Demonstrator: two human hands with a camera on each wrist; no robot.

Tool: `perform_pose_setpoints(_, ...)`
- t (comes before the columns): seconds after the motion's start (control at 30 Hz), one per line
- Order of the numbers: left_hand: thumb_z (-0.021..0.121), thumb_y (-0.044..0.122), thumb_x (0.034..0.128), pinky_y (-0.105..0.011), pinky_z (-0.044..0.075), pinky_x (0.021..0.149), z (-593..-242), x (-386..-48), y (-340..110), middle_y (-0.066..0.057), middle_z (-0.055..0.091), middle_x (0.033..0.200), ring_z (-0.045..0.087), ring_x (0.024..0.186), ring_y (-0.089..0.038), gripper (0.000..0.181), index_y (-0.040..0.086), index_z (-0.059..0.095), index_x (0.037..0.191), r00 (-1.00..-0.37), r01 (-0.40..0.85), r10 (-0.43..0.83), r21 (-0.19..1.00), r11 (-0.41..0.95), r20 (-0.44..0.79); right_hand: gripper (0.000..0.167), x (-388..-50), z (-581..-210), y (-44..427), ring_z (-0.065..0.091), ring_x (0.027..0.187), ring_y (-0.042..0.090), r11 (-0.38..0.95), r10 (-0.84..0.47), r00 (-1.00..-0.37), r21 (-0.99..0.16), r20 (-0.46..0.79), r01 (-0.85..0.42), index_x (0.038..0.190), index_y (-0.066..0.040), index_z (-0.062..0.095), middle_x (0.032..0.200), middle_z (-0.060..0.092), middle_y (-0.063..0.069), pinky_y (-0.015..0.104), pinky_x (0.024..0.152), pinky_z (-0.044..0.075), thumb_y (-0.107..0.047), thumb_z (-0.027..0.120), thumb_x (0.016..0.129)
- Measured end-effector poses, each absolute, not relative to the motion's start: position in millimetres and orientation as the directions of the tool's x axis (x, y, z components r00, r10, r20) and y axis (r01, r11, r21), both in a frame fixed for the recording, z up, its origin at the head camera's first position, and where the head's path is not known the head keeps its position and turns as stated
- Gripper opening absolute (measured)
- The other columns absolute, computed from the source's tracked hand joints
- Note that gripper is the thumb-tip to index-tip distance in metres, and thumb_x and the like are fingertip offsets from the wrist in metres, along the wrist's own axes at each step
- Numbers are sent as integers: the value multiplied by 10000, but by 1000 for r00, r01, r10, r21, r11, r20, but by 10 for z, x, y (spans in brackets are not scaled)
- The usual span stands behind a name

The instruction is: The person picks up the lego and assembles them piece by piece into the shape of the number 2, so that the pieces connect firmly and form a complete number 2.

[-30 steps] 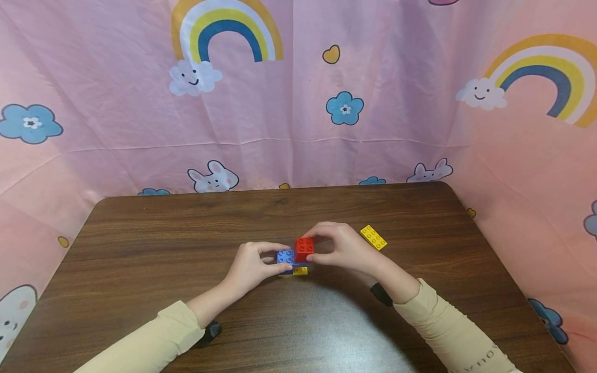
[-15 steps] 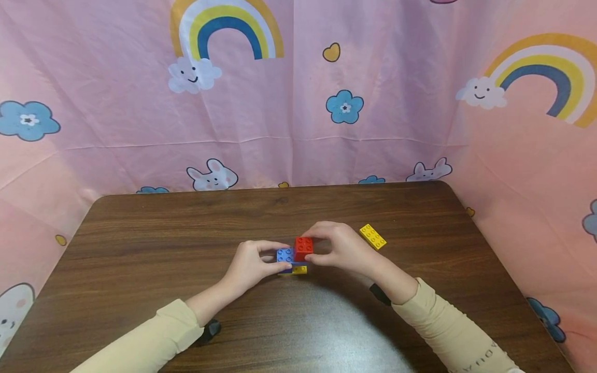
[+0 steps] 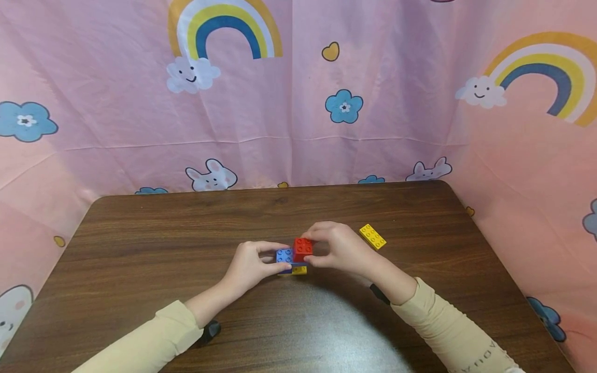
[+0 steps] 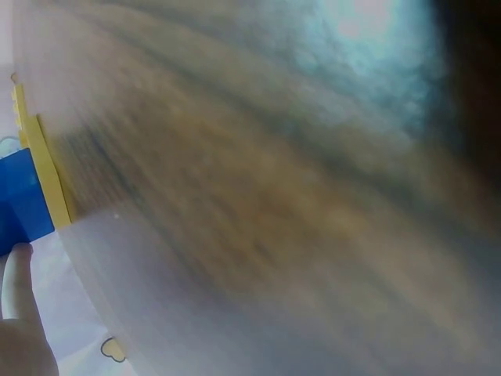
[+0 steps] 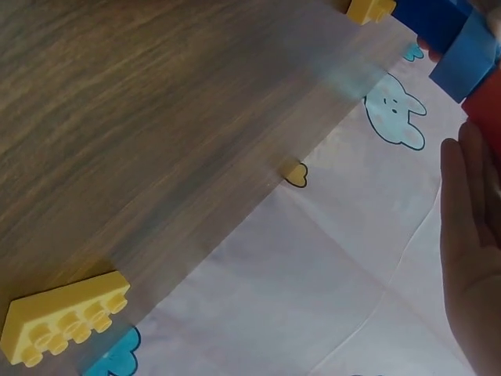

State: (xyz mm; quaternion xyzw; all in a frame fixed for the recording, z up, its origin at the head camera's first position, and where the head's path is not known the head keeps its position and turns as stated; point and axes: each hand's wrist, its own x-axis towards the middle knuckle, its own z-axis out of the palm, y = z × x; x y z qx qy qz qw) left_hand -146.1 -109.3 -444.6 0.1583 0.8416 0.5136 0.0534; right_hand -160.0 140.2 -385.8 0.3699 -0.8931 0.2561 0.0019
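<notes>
A small stack stands near the middle of the table: a yellow brick (image 3: 300,270) at the bottom, a dark blue brick (image 4: 22,200) on it, then a lighter blue brick (image 3: 284,255). At the right end of the lighter blue brick sits a red brick (image 3: 302,249), studs up. My left hand (image 3: 251,265) grips the blue part of the stack from the left, thumb in front, fingers behind. From the right, my right hand (image 3: 342,249) pinches the red brick between thumb and fingers. In the right wrist view, the red brick (image 5: 487,110) meets the lighter blue brick (image 5: 467,59).
A loose yellow brick (image 3: 372,237) with two rows of studs lies behind and right of my right hand. The brown wooden table (image 3: 154,248) ends at a pink patterned curtain (image 3: 308,103) at the back and sides.
</notes>
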Motion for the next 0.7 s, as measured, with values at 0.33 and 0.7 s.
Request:
perform_pose_setpoints(0.33, 909, 104, 845, -283, 679, 810, -4454, -1465, -1098, -240, 774, 1204, 790, 1058, -344, 336, 11, 809, 1151, -942, 198, 328, 904, 380, 68, 364, -1590, -3797, 1353, 723, 994, 155, 618, -688, -701, -355, 188, -701, 1169, -71, 789, 1107, 781, 27, 320, 907, 658, -265, 882, 876)
perform_pose_setpoints(0.7, 903, 99, 851, -266, 676, 809, -4449, -1468, -1102, -236, 779, 1189, 797, 1046, -331, 330, 0, 806, 1152, -941, 197, 332, 900, 390, 62, 360, -1596, -3805, 1363, 738, 1003, 162, 608, -666, -725, -435, 178, -665, 1181, -111, 789, 1100, 785, -5, 322, 923, 651, -264, 894, 872)
